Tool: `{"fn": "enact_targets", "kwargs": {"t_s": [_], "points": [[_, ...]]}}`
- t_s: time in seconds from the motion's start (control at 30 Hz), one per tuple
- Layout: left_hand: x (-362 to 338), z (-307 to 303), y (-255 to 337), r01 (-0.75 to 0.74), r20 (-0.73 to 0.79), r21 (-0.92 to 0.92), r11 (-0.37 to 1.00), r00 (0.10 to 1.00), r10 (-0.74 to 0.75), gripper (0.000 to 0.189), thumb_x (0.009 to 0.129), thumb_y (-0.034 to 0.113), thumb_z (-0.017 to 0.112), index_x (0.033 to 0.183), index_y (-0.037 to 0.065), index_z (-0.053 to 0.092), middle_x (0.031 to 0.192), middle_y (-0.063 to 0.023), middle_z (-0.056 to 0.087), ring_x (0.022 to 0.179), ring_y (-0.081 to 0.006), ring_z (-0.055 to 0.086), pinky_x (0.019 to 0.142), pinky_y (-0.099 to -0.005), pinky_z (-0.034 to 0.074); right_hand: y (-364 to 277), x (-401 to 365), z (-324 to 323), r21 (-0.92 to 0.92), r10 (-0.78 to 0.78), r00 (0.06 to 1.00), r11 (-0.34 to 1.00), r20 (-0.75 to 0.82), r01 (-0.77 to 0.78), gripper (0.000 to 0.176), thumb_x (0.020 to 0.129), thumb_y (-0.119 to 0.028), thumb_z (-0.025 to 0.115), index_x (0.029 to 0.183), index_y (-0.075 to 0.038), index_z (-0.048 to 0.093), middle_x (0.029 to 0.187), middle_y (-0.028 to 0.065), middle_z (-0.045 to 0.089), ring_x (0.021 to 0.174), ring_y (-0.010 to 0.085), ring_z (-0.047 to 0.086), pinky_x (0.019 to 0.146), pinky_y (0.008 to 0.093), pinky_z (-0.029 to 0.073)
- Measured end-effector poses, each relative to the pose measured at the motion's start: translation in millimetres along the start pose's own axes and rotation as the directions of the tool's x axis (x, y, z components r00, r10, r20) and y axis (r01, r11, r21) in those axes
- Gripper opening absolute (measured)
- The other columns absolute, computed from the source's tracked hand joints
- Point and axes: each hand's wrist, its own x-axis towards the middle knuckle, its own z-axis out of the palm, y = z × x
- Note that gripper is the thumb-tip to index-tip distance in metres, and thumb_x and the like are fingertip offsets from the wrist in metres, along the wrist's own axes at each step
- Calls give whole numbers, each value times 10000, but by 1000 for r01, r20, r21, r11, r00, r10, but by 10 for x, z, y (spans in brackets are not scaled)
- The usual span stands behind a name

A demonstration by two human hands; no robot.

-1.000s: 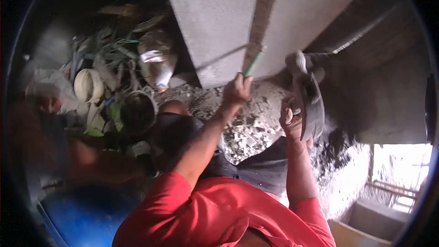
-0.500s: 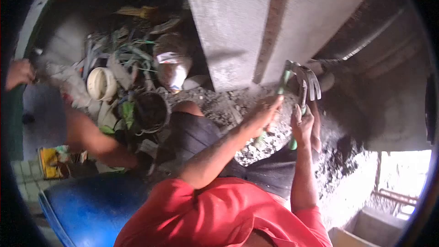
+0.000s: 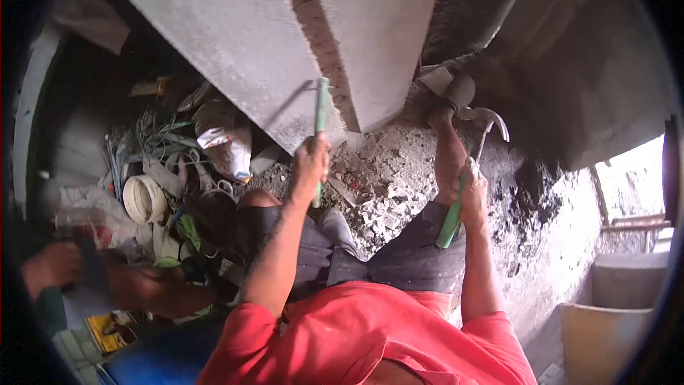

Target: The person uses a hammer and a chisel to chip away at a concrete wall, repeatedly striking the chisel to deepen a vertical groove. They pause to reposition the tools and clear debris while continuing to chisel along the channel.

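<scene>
My left hand (image 3: 309,164) is wrapped round a long green chisel (image 3: 322,105), held upright in front of the pale wall panel (image 3: 235,43). The chisel's upper end overlaps the rough brown groove (image 3: 313,21) running down that panel, and its shadow falls on the panel to the left. On the right, my right hand (image 3: 472,189) grips a claw hammer (image 3: 449,222) by its green handle. The hammer's metal head points up, beside my bent right leg. Both hands are raised above my knees, well apart from each other.
Broken rubble (image 3: 385,210) covers the ground between my legs. At left lie a cream plastic ring (image 3: 144,199), a white sack (image 3: 226,148) and assorted scrap. Another person's hand (image 3: 53,267) is at far left, near a blue surface (image 3: 164,360). A bin (image 3: 605,335) stands lower right.
My hands, close together before, have moved apart. The chisel has come up against the view of the groove, while the hammer is now lower beside my right leg. My view has shifted.
</scene>
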Motion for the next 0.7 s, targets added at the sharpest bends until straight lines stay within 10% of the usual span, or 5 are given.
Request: {"fn": "enact_targets", "kwargs": {"t_s": [0.3,0.4,0.47,0.7], "points": [[200,-112,86,47,39,-34,998,998,-45,461,983,530,553,929,73,579,598,20,466,418,-63,429,368,-226,347,194,50,-156,206,106,991,971,80,-121,351,978,-450,579,850,-124,552,565,-62,413,446,71,406,401,237,344],[228,-32,-54,80,56,-60,995,995,-76,479,976,547,555,919,72,577,591,20,458,414,-69,431,365,-230,351,158,-18,-144,205,165,974,959,154,-195,283,1000,-386,561,1077,-115,579,614,-46,428,464,74,427,397,240,370],[254,51,-134,105,41,-85,991,994,-102,493,969,560,558,912,70,574,587,17,457,407,-72,430,360,-236,351,123,-70,-60,179,-43,993,984,111,22,302,1011,-287,519,1237,-86,516,671,-5,471,459,95,463,390,255,412],[457,368,-361,20,-2,-94,995,1000,-20,527,958,595,550,901,70,552,566,31,437,399,-76,418,353,-241,340,211,-24,-54,-10,36,998,999,49,-35,343,993,-334,556,1067,-7,625,618,-18,489,470,94,499,402,254,427]]}}
